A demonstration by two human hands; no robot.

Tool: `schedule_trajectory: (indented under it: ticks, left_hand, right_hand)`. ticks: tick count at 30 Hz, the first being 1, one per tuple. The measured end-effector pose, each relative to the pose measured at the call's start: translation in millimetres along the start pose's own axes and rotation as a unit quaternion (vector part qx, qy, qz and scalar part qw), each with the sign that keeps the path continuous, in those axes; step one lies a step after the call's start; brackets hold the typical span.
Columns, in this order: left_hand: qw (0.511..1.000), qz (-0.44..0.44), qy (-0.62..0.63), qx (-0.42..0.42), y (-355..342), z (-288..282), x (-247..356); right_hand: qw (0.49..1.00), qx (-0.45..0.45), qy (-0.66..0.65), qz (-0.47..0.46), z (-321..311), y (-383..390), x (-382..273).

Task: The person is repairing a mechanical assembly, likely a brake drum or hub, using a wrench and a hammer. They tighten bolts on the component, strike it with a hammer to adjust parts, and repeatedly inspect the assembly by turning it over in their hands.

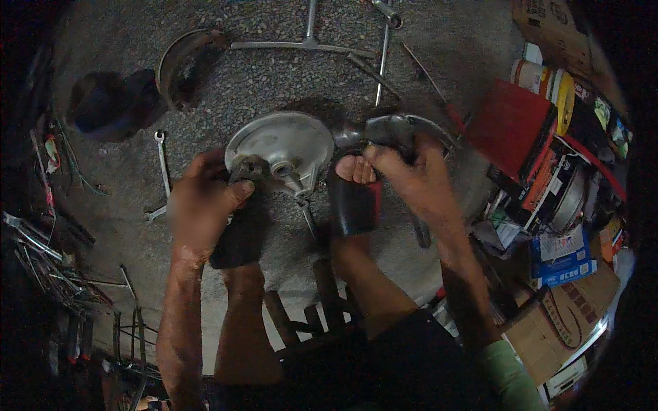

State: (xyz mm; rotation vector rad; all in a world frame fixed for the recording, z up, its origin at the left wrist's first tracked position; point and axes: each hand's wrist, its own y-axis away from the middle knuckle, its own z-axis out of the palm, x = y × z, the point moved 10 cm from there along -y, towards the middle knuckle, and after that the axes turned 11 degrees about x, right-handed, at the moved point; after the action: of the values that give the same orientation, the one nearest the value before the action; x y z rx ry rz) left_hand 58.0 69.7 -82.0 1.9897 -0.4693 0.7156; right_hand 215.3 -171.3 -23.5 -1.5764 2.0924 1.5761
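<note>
Left forearm up from lower edge, near vertical; left hand (205, 198) at lower-left edge of grey round metal plate (277, 137). Thumb in front, fingers bent and partly hidden, pinched on the plate's edge. Plate tilted, between the 2 hands, above the floor (274, 89) and ahead of the 2 feet. Right forearm slants in from lower right, green sleeve (507, 373) at its base; right hand (415, 175) curled around black claw hammer (394, 127) close to the head, thumb side toward the plate. Hammer face just beside plate's right rim; can't tell if touching. Wrench (163, 164) lies left of left hand. Right foot (355, 168) in black sandal, beside right hand.
</note>
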Motion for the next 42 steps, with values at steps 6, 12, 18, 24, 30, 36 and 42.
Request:
schedule_trajectory:
  ticks: [6, 12, 18, 24, 30, 36, 42]
  left_hand:
    - [0.999, 0.049, 0.025, 0.002, 5, 1, 16]
    - [0.997, 0.065, -0.011, 0.035, 10, -5, 30]
    - [0.982, -0.027, 0.183, -0.027, 12, 3, 9]
    - [0.971, 0.047, 0.233, -0.026, 14, 1, 1]
    - [0.984, 0.019, 0.171, -0.048, 13, 2, 7]
    - [0.985, 0.020, 0.164, -0.057, 9, 4, 6]
    - [0.987, 0.100, 0.126, 0.021, 13, -3, 7]
  right_hand:
    - [0.989, -0.013, 0.142, -0.040, 50, 13, -30]
    - [0.942, 0.015, 0.089, -0.322, 89, 26, -70]
    - [0.958, 0.033, 0.126, -0.256, 103, 23, -60]
    - [0.935, 0.049, 0.172, -0.306, 107, 32, -68]
    - [0.892, 0.072, 0.204, -0.397, 105, 36, -82]
    - [0.951, 0.009, 0.100, -0.291, 78, 41, -74]
    - [0.954, 0.012, 0.052, -0.295, 68, 79, -63]
